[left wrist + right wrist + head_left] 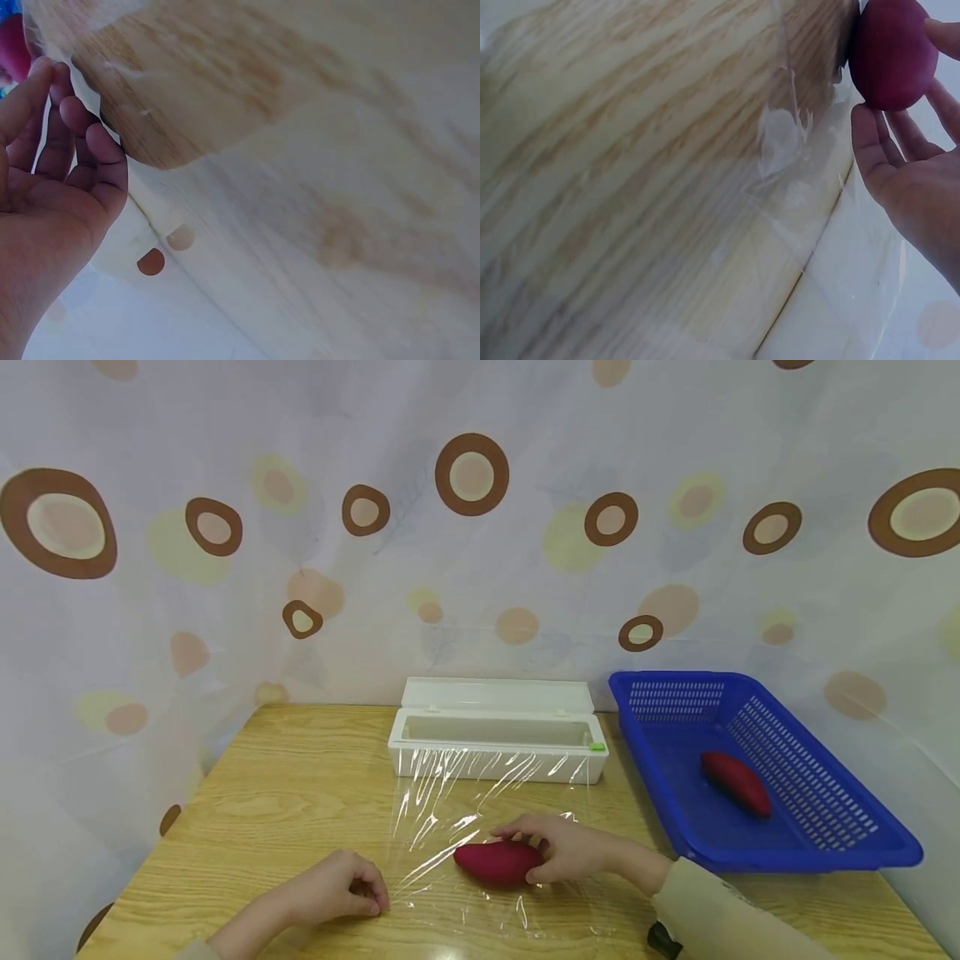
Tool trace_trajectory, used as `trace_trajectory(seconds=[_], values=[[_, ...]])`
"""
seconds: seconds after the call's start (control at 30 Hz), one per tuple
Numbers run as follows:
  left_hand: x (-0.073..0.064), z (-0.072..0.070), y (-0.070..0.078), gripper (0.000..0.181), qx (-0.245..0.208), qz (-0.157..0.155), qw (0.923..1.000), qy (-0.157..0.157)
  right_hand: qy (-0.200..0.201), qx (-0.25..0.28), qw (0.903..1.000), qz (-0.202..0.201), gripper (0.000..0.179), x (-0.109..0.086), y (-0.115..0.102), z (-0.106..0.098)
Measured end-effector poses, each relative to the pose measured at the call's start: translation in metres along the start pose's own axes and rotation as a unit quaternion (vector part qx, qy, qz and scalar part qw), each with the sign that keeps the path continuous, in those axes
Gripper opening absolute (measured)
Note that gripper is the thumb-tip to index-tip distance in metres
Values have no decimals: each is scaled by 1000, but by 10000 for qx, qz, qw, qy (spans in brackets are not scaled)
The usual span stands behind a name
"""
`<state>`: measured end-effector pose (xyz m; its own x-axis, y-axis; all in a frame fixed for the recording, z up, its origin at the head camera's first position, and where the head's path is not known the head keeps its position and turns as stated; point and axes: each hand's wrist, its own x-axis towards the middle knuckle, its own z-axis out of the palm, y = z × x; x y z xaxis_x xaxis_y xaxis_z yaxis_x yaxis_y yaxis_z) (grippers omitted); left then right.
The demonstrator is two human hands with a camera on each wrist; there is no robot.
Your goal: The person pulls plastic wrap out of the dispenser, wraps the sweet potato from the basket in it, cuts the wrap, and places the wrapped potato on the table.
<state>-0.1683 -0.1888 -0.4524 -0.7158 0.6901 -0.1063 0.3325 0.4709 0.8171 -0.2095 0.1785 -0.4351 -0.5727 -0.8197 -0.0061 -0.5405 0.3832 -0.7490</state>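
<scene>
A red-skinned sweet potato [498, 863] lies on a sheet of clear plastic wrap [427, 827] over the table. My right hand [573, 852] grips its right end, thumb on the near side and fingers on the far side; the right wrist view shows the sweet potato [894, 56] between thumb and fingertips. At the sheet's left edge is my left hand [337, 889]. Its thumb and index finger [56, 71] meet and pinch the wrap's edge in the left wrist view. The wrap runs back to a white wrap dispenser [498, 764] whose lid stands open.
To the right a blue plastic basket [675, 802] holds another sweet potato [737, 783]. A small black object [663, 941] lies beside the right sleeve, partly covered. Behind the wooden table [300, 785] hangs a patterned curtain [405, 568].
</scene>
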Motion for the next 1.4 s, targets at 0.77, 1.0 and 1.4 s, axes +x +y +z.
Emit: trace_trajectory(seconds=[0.77,1.0,1.4], values=[[1,1,-1,4,28,-58,10000,20,791,-1230,9880,-496,50,-79,-3,-5],[0,0,0,5,92,-60,9999,36,823,-1761,9780,-755,47,-93,5,-1],[-1,-1,3,4,3,-179,9998,-4,669,-2175,9647,-1323,46,-99,18,7]])
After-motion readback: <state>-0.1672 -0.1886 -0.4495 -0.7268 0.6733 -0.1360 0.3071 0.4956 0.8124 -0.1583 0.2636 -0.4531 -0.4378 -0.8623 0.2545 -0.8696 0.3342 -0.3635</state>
